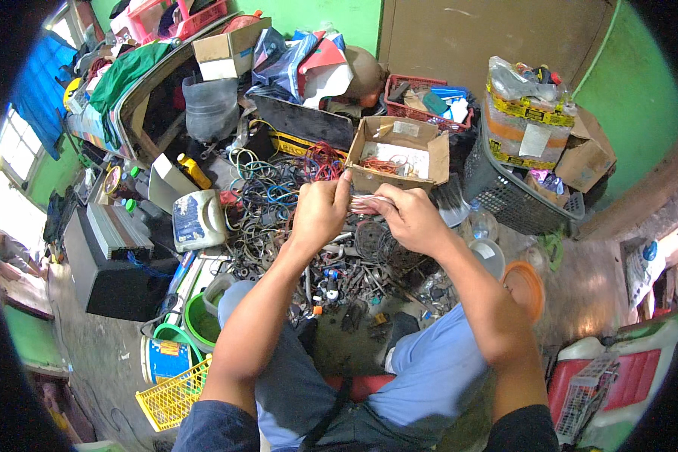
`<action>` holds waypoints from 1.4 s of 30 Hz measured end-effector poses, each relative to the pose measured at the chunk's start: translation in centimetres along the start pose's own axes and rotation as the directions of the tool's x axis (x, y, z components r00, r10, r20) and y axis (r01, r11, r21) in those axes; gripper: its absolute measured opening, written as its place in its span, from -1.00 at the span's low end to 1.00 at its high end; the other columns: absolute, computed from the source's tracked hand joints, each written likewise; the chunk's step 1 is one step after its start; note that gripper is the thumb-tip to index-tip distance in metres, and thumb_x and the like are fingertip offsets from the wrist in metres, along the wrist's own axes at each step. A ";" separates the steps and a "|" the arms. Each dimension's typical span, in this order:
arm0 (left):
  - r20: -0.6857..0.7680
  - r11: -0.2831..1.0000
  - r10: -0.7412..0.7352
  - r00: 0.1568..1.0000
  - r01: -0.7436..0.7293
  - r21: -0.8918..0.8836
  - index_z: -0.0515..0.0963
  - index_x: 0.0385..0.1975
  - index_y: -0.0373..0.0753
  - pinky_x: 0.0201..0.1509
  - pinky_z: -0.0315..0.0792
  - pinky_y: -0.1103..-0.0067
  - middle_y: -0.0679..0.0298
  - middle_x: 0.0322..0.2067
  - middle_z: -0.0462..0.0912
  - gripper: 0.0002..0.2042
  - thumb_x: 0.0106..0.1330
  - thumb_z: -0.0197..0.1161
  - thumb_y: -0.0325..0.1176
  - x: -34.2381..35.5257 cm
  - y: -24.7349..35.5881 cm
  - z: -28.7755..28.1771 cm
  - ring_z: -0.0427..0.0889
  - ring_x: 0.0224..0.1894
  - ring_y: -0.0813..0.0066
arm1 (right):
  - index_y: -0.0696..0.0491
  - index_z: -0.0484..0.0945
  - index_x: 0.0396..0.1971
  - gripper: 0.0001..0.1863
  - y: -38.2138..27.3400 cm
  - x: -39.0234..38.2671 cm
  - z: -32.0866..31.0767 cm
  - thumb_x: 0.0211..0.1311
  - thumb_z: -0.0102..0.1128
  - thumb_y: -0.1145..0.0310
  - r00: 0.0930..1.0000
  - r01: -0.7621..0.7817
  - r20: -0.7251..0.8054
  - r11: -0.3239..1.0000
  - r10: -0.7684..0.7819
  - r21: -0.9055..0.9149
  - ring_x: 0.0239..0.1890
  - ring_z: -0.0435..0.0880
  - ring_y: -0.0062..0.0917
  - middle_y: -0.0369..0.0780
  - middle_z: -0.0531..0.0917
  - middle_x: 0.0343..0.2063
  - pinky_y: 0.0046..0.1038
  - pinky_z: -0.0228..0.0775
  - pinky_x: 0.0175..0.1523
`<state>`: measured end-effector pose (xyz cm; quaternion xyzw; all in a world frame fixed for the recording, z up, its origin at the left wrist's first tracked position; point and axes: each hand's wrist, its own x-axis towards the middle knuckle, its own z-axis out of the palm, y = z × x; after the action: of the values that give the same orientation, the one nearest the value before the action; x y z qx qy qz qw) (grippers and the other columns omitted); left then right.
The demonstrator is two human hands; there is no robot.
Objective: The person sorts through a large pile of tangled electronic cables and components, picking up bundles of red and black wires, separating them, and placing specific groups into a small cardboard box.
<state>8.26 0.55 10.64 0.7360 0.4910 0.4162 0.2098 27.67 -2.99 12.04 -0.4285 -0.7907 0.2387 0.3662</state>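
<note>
A short bundle of thin wires [367,203], pale with reddish strands, is stretched between my two hands above the floor pile. My left hand [320,212] is closed round one end, thumb upward. At the other end, my right hand [414,218] grips the bundle with fingers curled in. The ends inside my fists are hidden. Just beyond my hands stands an open cardboard box [365,179] with orange-red wires [384,164] inside. Under my wrists spreads a heap of tangled cables [267,196] and small metal and plastic parts [339,271].
A white jug [199,220] and a dark box-shaped case [117,279] stand left. Near my left leg are a green bucket [202,320] and a yellow basket [169,399]. An orange basin [525,286] and a loaded grey crate [516,188] lie right. A red basket [399,105] sits at the back.
</note>
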 end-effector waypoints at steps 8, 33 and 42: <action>0.066 0.966 -0.135 0.989 0.117 0.229 0.62 -0.58 -0.49 -0.29 0.52 0.12 -0.27 -0.60 0.55 -0.50 0.51 0.10 -0.17 -0.2 -1.0 0.6 0.66 -0.45 -0.23 | 0.11 0.60 0.06 -0.64 -0.3 -0.6 1.5 0.30 0.23 0.33 0.995 0.078 -0.028 0.911 -0.098 -0.404 0.15 0.49 -0.22 -0.12 0.60 -0.02 -0.22 0.30 0.26; 0.020 0.966 0.002 1.000 0.003 -0.258 0.64 -0.30 -0.37 -0.46 0.44 0.46 0.10 -0.60 0.68 -0.68 0.46 0.24 -0.17 1.1 -0.6 0.1 0.63 -0.59 0.36 | 0.18 0.71 -0.34 -0.82 0.4 0.2 1.1 0.26 0.26 0.36 0.972 -0.230 0.022 0.962 0.236 -0.145 -0.40 0.76 -0.16 0.01 0.72 -0.49 -0.13 0.57 -0.15; 0.133 0.977 0.039 0.990 -0.010 -0.213 0.72 -0.20 -0.35 -0.05 0.50 0.49 0.12 -0.25 0.74 -0.81 0.30 0.37 -0.37 0.7 -0.1 -1.3 0.69 -0.19 0.43 | 0.26 0.68 -0.23 -0.71 1.7 -0.1 0.5 0.43 0.23 0.29 0.845 -0.508 0.170 0.660 0.507 0.554 -0.54 0.65 -0.61 -0.20 0.72 -0.46 -0.46 0.64 -0.45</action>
<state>7.30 1.06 11.59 0.7423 0.4192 0.4173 0.3149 28.19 -2.20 10.57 -0.4991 -0.5284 0.5603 0.3973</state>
